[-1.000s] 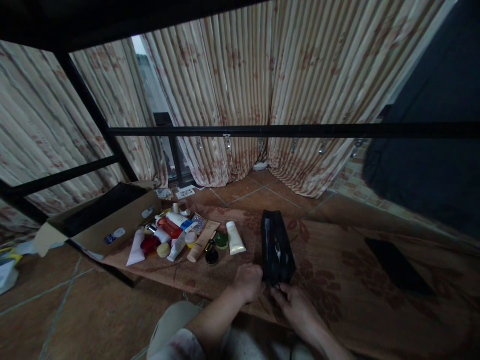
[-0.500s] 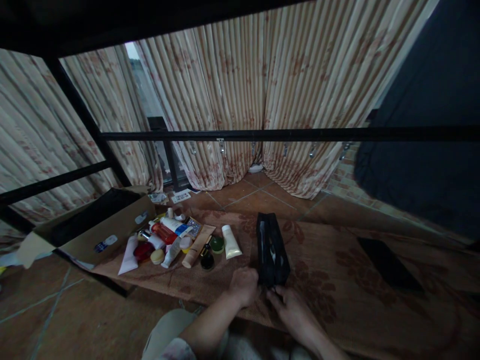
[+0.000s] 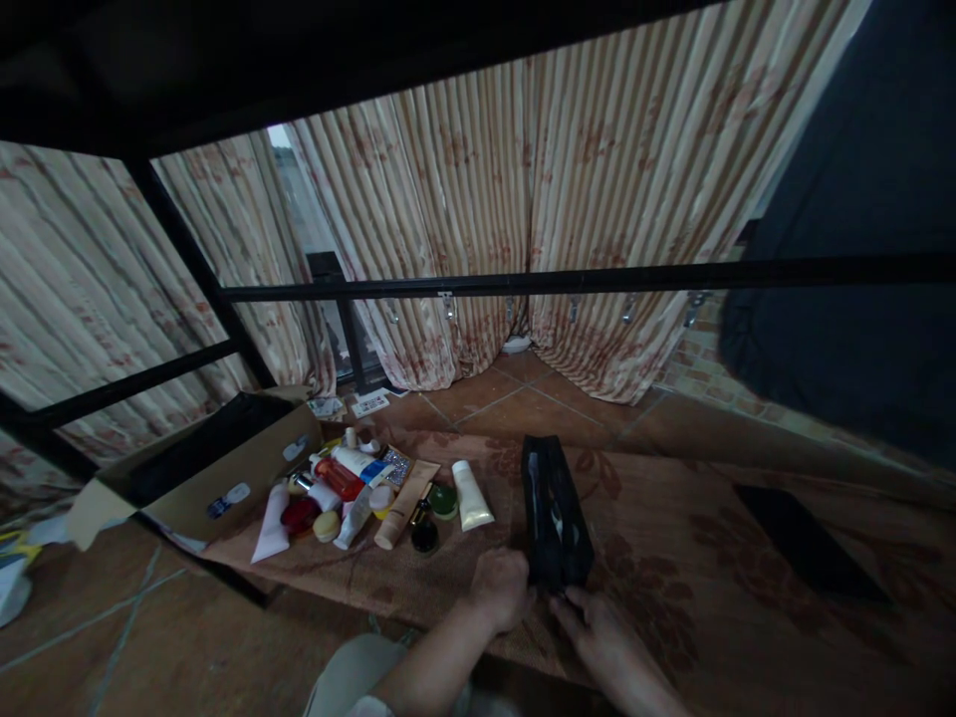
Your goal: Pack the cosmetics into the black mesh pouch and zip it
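A narrow black pouch stands on a brown flowered mat, its top slightly parted. My left hand is closed in a fist against the pouch's near left corner. My right hand pinches the pouch's near end, where a small pull seems to sit. To the left on the mat lies a heap of cosmetics: a cream tube, a beige tube, a green jar, a small dark bottle and a pink tube.
An open cardboard box with dark contents sits at the left edge of the mat. A flat black object lies on the mat at right. Black metal bars cross in front of striped curtains. Brown floor tiles lie around.
The view shifted slightly; both hands stay at the near end of the black pouch, with no clear change in the pouch or the cosmetics.
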